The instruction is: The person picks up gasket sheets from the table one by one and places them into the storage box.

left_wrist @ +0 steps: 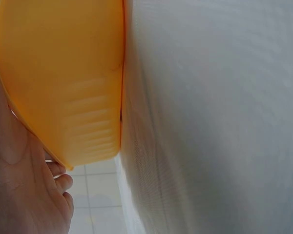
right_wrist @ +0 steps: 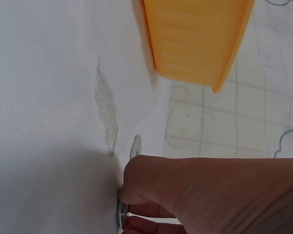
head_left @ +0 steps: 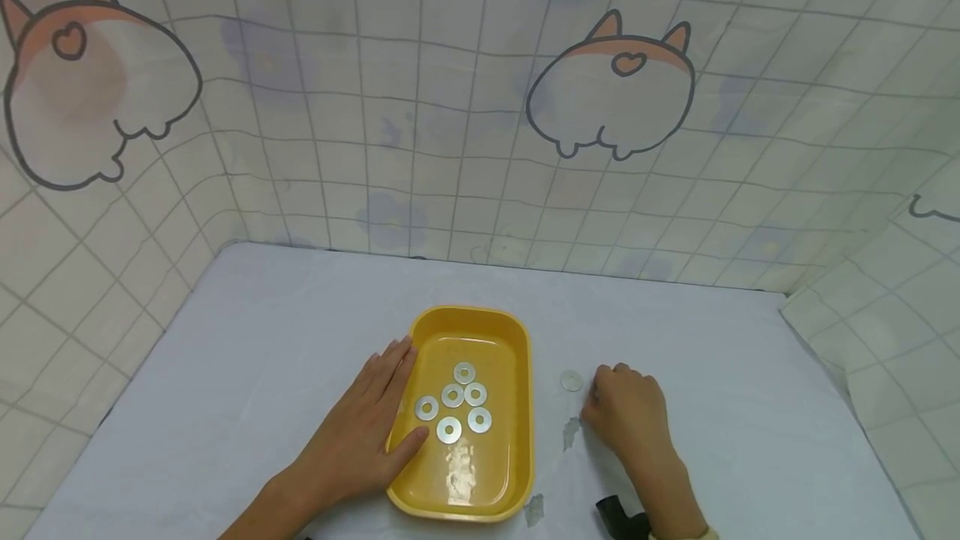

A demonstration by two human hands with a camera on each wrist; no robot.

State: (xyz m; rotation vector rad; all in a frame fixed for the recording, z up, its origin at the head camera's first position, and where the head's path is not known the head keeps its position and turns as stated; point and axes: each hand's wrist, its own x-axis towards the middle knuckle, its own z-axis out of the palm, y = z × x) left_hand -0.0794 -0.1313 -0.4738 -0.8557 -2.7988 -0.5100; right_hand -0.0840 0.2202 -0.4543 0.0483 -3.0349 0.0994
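Note:
My left hand (head_left: pixel 367 423) rests along the left rim of a yellow tray (head_left: pixel 517 440), fingers straight and the thumb over the edge. In the left wrist view the palm (left_wrist: pixel 24 185) lies against the rim of the tray (left_wrist: pixel 63 73). Several flat metal washers (head_left: pixel 449 430) lie loosely grouped inside the tray. To its right, my right hand (head_left: pixel 630 411) is low on the table with curled fingers. The right wrist view shows it pinching a washer (right_wrist: pixel 120 214) on edge at the table surface. Another washer (head_left: pixel 572 380) lies just left of that hand.
A white cloth covers the table (head_left: pixel 300 298), with greyish worn patches (head_left: pixel 534 511) right of the tray. A black tubular object (head_left: pixel 618 515) is by the right wrist. Grid-patterned curtains (head_left: pixel 450 107) hang at the back and sides.

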